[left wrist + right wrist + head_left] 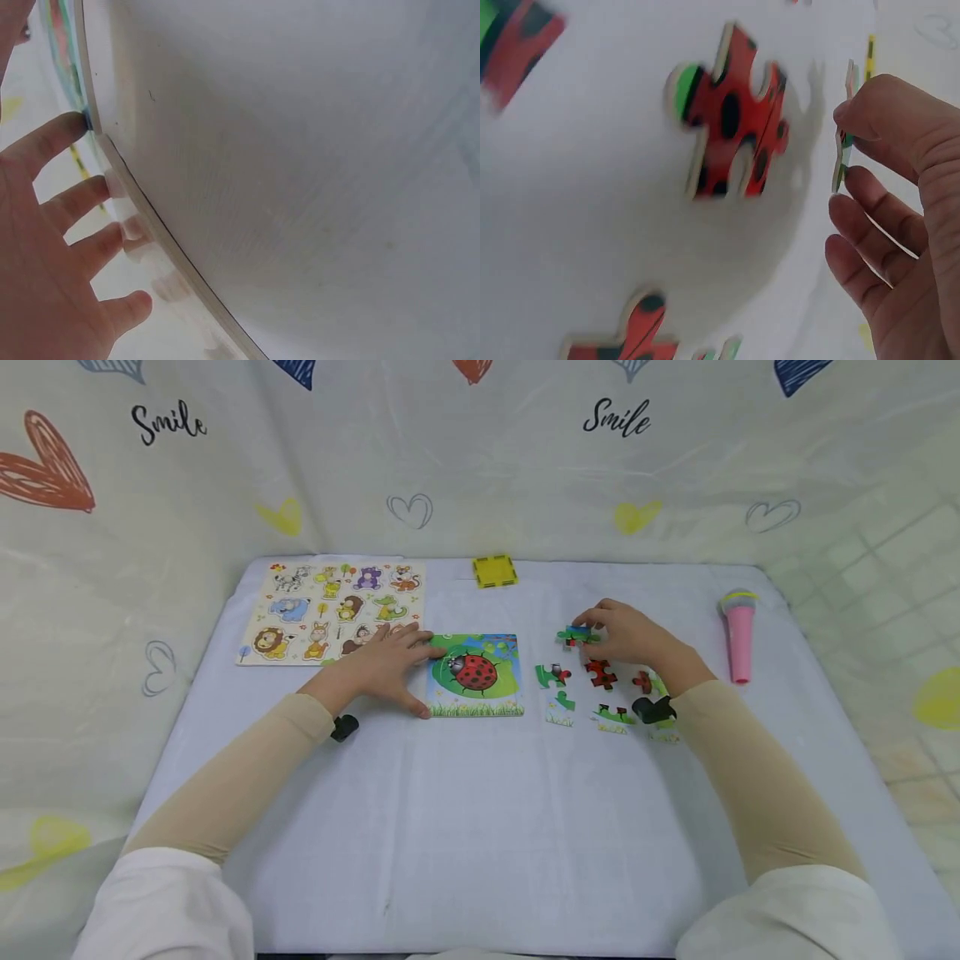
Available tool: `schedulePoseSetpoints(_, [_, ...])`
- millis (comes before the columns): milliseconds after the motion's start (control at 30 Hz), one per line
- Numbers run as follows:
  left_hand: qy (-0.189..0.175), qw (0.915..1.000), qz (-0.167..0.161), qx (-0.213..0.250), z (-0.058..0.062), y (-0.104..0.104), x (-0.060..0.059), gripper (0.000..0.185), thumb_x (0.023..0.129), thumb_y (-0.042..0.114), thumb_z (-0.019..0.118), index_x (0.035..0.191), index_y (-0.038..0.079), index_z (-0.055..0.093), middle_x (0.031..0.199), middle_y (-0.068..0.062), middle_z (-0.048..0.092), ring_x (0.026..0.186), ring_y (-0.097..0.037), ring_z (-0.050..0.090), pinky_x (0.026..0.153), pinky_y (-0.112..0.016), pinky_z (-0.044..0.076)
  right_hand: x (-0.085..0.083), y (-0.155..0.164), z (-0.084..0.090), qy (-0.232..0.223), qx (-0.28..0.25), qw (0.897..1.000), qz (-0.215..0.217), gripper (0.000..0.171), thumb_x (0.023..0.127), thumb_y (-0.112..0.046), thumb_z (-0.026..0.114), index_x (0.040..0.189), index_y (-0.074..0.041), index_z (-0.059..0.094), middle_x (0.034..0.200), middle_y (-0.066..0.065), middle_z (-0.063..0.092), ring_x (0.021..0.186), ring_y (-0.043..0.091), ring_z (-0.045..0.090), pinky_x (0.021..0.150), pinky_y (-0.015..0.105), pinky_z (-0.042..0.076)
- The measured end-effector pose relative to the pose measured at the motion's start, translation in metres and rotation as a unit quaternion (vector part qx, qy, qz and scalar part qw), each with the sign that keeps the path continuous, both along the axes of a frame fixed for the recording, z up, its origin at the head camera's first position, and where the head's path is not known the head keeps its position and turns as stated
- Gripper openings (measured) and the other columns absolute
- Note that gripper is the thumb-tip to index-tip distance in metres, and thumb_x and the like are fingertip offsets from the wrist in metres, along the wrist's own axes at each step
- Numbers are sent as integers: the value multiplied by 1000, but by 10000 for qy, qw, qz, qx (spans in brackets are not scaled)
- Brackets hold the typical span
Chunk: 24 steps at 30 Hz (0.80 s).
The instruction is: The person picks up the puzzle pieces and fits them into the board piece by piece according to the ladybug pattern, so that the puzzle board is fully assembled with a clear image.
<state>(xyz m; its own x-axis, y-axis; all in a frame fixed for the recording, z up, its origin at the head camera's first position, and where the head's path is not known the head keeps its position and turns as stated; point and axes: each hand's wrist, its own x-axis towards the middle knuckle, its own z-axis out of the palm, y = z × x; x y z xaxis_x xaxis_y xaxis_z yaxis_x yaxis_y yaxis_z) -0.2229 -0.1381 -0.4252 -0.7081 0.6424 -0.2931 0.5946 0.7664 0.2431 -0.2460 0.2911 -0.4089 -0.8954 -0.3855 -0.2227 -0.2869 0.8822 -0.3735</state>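
My left hand (381,667) lies spread, its thumb and index fingertip touching the left edge of a square ladybug picture board (480,675). In the left wrist view, the other fingers of that hand (45,240) reach over the edge of the animal board. To the right, my right hand (633,637) pinches a jigsaw piece (841,161) between thumb and fingers, seen edge-on in the right wrist view. Just below that hand lies a red, black-spotted jigsaw piece (731,124). Several more pieces are scattered around, including a green and red one (551,676) and a grassy one (613,716).
An animal puzzle board (322,610) lies at the back left. A yellow square frame (495,572) sits at the table's back edge. On the right is a pink toy microphone (740,643). White cloth covers the table (465,835).
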Motion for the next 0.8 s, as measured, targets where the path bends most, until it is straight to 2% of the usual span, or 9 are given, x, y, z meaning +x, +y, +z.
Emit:
schedulePoseSetpoints(233, [-28, 10000, 25, 9, -1, 0, -1, 114, 68, 81, 78, 162, 31, 36, 173, -8, 20, 161, -36, 3, 126, -65, -1, -1, -34, 5, -28, -313, 9991, 278, 44, 94, -20, 69, 136, -13, 65, 125, 12, 55, 112, 30, 57, 90, 46, 53])
schedulePoseSetpoints(500, [-27, 10000, 2, 34, 0, -2, 0, 115, 67, 81, 79, 161, 31, 36, 172, -9, 21, 161, -37, 4, 125, -67, -1, -2, -77, 7, -80, -444, 9961, 763, 45, 93, -20, 72, 137, -12, 65, 125, 14, 55, 110, 29, 58, 94, 47, 52])
schedulePoseSetpoints(800, [-24, 10000, 12, 58, -2, -1, 0, 114, 68, 81, 78, 162, 31, 36, 173, -8, 20, 161, -36, 4, 126, -65, 0, -3, -113, -5, -303, -429, 9950, 846, 45, 94, -22, 71, 138, -15, 64, 125, 10, 54, 109, 26, 55, 94, 43, 50])
